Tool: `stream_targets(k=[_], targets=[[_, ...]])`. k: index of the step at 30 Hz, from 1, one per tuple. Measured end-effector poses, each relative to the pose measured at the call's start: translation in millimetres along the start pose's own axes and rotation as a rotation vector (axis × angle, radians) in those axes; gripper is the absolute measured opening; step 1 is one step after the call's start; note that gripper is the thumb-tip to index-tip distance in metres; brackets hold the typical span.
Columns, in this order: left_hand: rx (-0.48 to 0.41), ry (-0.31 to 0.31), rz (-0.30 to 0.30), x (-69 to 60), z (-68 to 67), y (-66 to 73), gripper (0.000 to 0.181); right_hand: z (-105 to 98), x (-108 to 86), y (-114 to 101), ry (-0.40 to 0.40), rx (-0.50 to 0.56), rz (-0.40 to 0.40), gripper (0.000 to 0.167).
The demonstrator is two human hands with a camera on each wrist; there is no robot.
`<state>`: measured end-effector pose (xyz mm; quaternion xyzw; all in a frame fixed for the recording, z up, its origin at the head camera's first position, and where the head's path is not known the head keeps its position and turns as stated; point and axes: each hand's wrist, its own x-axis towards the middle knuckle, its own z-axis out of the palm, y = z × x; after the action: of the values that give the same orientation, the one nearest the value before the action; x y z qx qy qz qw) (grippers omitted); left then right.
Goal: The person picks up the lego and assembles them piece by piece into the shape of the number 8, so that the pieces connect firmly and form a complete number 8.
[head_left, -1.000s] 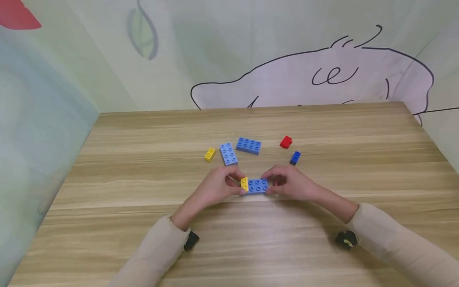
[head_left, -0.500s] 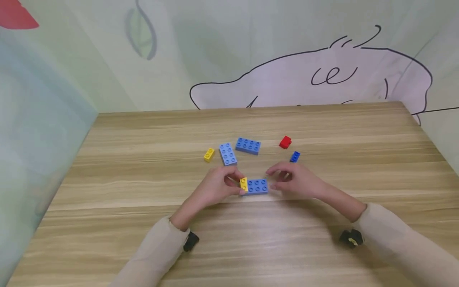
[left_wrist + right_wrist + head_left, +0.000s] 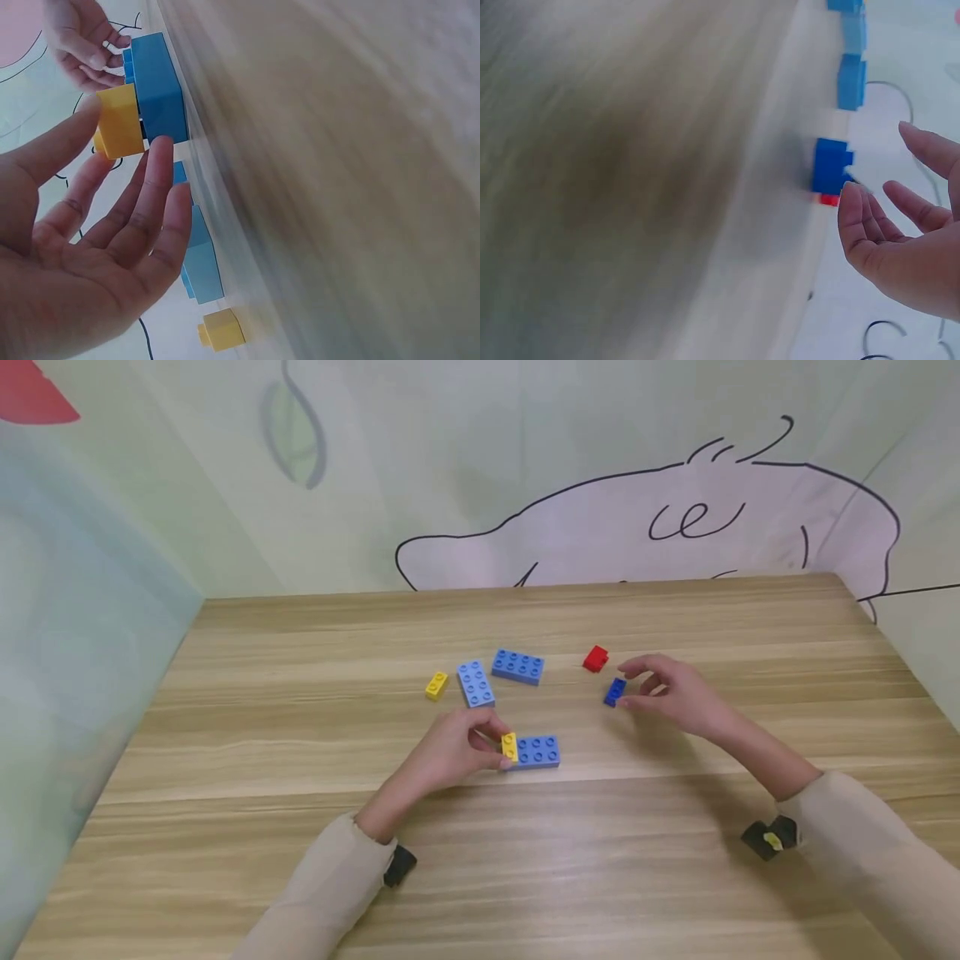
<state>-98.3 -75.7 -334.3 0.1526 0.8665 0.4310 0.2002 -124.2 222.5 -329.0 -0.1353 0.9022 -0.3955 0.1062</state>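
Wood-grain surface (image 3: 480, 877) fills lower frame. Centre: left hand (image 3: 459, 747) pinches held yellow brick (image 3: 509, 747), on left end of blue brick (image 3: 538, 752). Right of centre: right hand (image 3: 678, 697), thumb and fingers apart, beside dark-blue brick (image 3: 615, 692); contact unclear. Farther, left to right: loose yellow brick (image 3: 437, 686), light-blue brick (image 3: 476, 684), second blue brick (image 3: 518, 666), red brick (image 3: 596, 658). Top: wall (image 3: 450, 460) with line drawing (image 3: 585, 531).

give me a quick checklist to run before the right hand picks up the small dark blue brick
1. Left hand pinching the upper yellow two-stud brick: ok.
2. That yellow brick fully pressed onto the large blue brick: cannot tell.
3. Free studs on the large blue brick: ok, six show.
4. Dark blue two-stud brick studs up: ok.
5. Right hand gripping it: not ok, only beside it.
6. Red brick apart from it: ok.
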Motion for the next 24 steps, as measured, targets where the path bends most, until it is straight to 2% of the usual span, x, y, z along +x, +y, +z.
stream_targets(k=[6, 12, 24], targets=[[-0.002, 0.002, 0.002, 0.3, 0.1, -0.9, 0.029, 2.0, 5.8, 12.1, -0.024, -0.012, 0.067, 0.048], [-0.005, 0.006, 0.0, 0.5, 0.5, -1.3, 0.029, 6.8, 11.5, 17.5, -0.026, -0.01, 0.063, 0.046], [-0.001, 0.006, 0.001, -0.3, 0.2, -0.3, 0.029, 12.1, 14.2, 15.2, -0.008, -0.04, 0.046, 0.038]])
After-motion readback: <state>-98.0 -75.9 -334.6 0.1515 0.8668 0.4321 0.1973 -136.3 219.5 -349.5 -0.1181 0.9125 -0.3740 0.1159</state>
